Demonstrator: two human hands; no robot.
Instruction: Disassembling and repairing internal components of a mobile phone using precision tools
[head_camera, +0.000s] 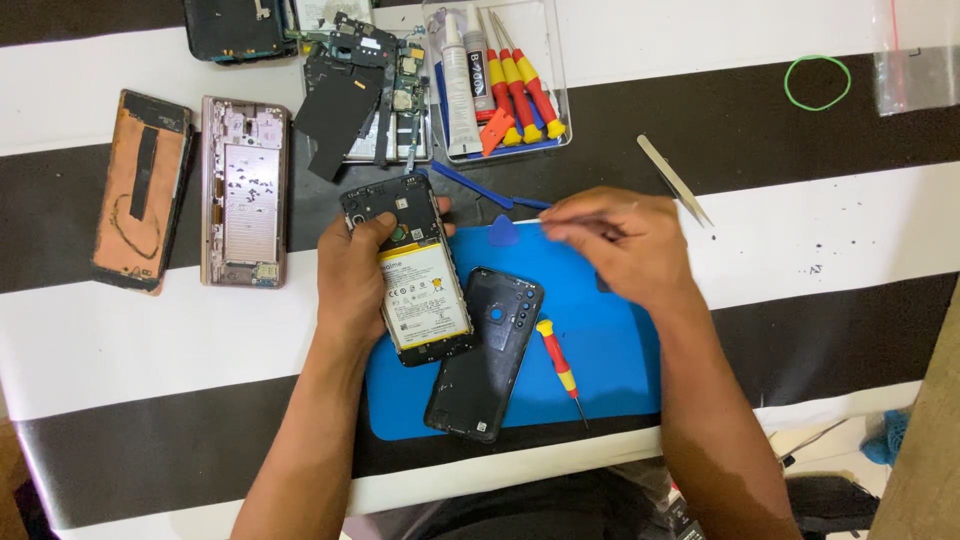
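My left hand (350, 285) grips an opened phone (425, 300) with its back off, so the yellow-labelled battery and black board cover show; it is held tilted above a blue work mat (600, 350). My right hand (625, 245) hovers over the mat's upper edge, blurred. Its fingertips are pinched at the end of a thin blue pry stick (470, 185). The phone's black back cover (485, 360) lies on the mat beside the phone. A red-and-yellow screwdriver (560, 365) and a blue triangular pick (503, 232) also rest on the mat.
Metal tweezers (675, 180) lie right of my right hand. A clear box (555, 120) holds several screwdrivers and a glue tube. A tray of phone parts (370, 100), a bare phone frame (243, 190) and a copper-backed panel (140, 190) sit at left. A green rubber band (817, 82) lies far right.
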